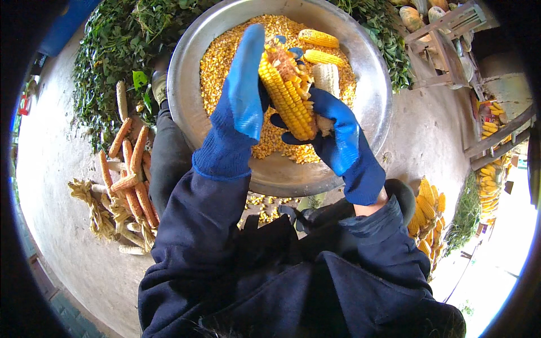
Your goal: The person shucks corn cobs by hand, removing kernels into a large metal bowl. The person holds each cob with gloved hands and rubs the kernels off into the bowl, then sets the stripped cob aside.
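Both my hands wear blue gloves and hold a partly shelled ear of yellow corn (288, 104) over a metal basin (186, 101). My left hand (243, 84) is closed along its left side, with fingertips showing past the stripped upper part. Around the lower end my right hand (338, 132) is closed, its fingers passing behind the ear. A pale bit shows in the right grip; I cannot tell what it belongs to. Loose kernels (225, 56) cover the basin's bottom. Beyond the ear lie two yellow ears (318, 38) and a whitish bare cob (326, 78).
Stripped reddish cobs (135, 155) and dry husks (93, 208) are heaped on the floor at left. Green leafy stalks (112, 56) lie behind the basin. More yellow ears (428, 211) are piled at right, near a wooden frame (445, 50). Spilled kernels (265, 208) lie before the basin.
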Tool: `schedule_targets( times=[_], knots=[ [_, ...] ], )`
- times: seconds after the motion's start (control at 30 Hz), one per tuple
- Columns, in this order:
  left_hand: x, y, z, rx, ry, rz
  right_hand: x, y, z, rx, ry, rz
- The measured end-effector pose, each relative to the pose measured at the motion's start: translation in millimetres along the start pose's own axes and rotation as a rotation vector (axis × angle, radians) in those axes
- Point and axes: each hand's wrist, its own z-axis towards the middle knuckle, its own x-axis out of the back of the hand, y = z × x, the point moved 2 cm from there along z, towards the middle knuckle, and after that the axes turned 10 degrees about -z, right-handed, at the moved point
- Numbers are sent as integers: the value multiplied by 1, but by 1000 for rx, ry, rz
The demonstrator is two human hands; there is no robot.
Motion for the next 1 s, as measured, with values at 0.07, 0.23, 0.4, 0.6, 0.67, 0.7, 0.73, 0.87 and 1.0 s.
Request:
schedule_targets(
  times=[0.07,0.23,0.4,0.6,0.67,0.7,0.73,0.87,1.0],
  knots=[
    [2,1,-2,28,-65,-97,-10,-11,-3,-31,-117,54],
    [-7,13,-7,68,-123,-167,-5,-4,-8,79,-16,-349],
    [-3,16,-9,-133,42,-24,-12,-15,6,108,177,-330],
    [-19,17,-9,-212,143,74,-39,-18,18,171,156,-394],
    [-38,23,-19,-198,322,174,-55,-5,29,174,234,-276],
    [-28,17,-12,-208,230,98,-54,-8,33,186,245,-246],
    [-30,20,-11,-205,194,184,-53,-10,39,200,258,-221],
    [-11,25,3,-244,-101,345,-50,-17,50,149,313,-104],
    [17,29,19,-235,-187,267,-46,-21,48,614,127,-485]
  ],
)
